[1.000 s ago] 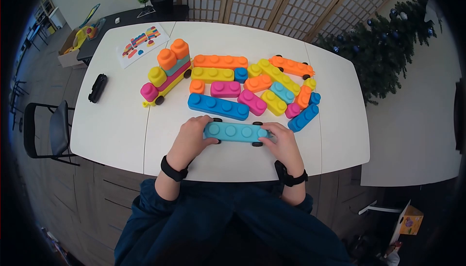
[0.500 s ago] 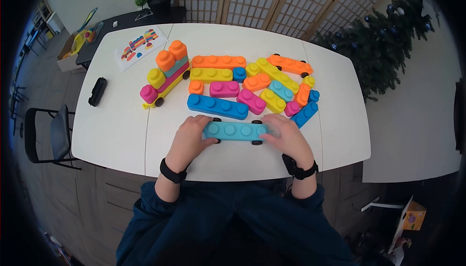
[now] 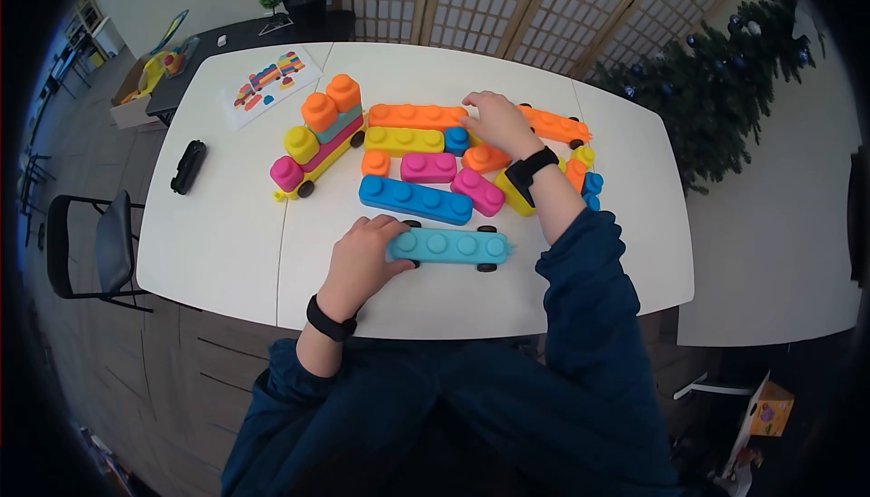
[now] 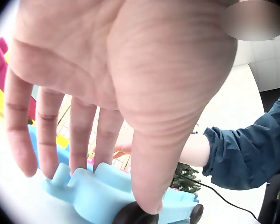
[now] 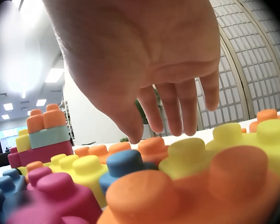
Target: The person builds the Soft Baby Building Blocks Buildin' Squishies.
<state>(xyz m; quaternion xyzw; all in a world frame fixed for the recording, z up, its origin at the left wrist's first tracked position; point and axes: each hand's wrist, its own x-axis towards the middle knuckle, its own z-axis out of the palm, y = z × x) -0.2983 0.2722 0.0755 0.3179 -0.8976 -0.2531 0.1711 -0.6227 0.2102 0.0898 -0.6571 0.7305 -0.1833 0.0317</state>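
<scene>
At the near side of the table, my left hand (image 3: 358, 257) grips the left end of a light-blue wheeled block base (image 3: 453, 246). Its thumb (image 4: 147, 186) lies by a black wheel, and the other fingers come down along the opposite side. My right hand (image 3: 503, 125) is stretched over the loose blocks, fingers pointing down and apart with nothing between them. Below it are a yellow block (image 5: 186, 154) and an orange two-stud block (image 3: 485, 158). The long orange block (image 3: 412, 116) ends right by its fingertips. My right hand and wrist hide part of the pile.
To the left stands a yellow wheeled base stacked with pink, teal, yellow and orange blocks (image 3: 317, 112). A picture sheet (image 3: 272, 87) and a black object (image 3: 188, 167) lie farther left. An orange wheeled base (image 3: 555, 125) sits at the back right; a long blue block (image 3: 415, 200) lies mid-table.
My right hand has let go of the light-blue base's right end and moved up and away over the loose blocks. My left hand keeps its hold on the left end.
</scene>
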